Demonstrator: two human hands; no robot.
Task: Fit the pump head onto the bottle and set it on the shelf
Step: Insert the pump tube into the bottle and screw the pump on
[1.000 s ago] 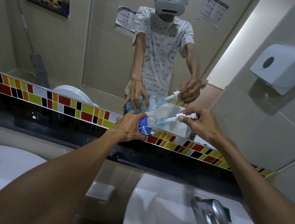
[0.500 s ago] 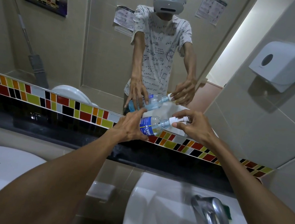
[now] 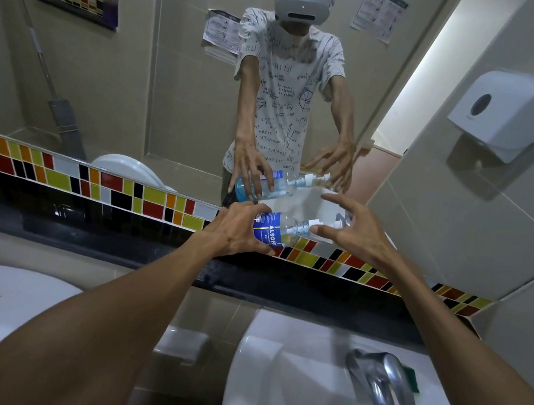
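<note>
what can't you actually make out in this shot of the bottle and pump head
- Head view: the bottle base is hidden by the left hand, so contact with the shelf is unclear.
- The pump head nozzle tip is hidden behind the right hand.
- Small label print is too small to read.
- The tap is cut off at the bottom edge.

Blue-labelled clear bottle (image 3: 275, 230), white pump head (image 3: 318, 223)

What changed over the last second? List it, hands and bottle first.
The right hand let go of the pump head and opened, fingers spread beside it. The left hand still grips the bottle, tilted above the shelf. The pump head stays fitted.
</note>
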